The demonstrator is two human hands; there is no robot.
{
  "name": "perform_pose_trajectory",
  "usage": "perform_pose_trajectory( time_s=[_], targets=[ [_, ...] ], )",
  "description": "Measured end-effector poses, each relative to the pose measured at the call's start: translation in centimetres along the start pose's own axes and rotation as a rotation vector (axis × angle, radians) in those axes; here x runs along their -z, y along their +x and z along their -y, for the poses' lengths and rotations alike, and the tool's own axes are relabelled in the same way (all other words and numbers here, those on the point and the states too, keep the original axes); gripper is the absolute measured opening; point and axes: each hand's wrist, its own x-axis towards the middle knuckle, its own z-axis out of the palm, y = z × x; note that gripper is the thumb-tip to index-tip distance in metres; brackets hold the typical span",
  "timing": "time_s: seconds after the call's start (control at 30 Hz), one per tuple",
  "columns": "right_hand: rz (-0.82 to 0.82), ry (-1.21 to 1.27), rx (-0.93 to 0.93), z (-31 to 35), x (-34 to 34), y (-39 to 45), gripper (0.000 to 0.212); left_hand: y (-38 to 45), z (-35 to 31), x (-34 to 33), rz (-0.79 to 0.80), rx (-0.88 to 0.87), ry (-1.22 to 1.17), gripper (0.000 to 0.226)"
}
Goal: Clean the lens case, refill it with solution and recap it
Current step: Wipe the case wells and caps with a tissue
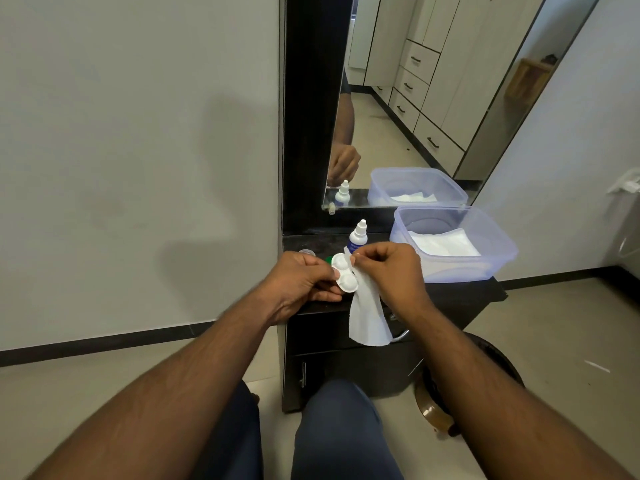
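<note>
A: Where is the case (344, 273) held?
B: Centre frame, pinched at its edge by the left hand (301, 280); tissue (367, 313) is pinched by the right hand (388, 268).
A: Handling?
B: Judged light, stiff, slippery; rim grip advised.

Gripping the white lens case (344, 273) in the left hand (300, 285), both wells uncapped and facing up. Pinching a white tissue (367, 311) in the right hand (389, 268), just right of the case, its tail hanging below the grip. Beyond the grip: solution bottle (358, 236), upright on the dark cabinet top (450, 292). Right of it, clear plastic tub (498, 244) holding tissues.
</note>
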Motion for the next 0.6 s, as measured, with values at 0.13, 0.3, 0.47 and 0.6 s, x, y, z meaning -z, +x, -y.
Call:
perform_pose_trajectory(
  time_s=[0.13, 0.3, 0.47, 0.6],
  targets=[
    [0.102, 0.01, -0.059, -0.2, 0.1, 0.1, 0.005, -0.2, 0.1, 0.0, -0.027, -0.008, -0.028, 0.01],
    [0.042, 0.084, -0.098, -0.1, -0.2, 0.5, 0.009, -0.2, 0.0, -0.1, -0.016, -0.014, -0.029, 0.013],
    [0.162, 0.128, -0.275, 0.3, 0.9, 1.3, 0.009, -0.1, 0.1, -0.2, -0.031, -0.019, -0.001, 0.008],
    [0.215, 0.12, -0.286, 0.6, 0.7, 1.2, 0.017, -0.2, 0.1, -0.1, -0.034, -0.028, -0.013, 0.01]
  ],
)
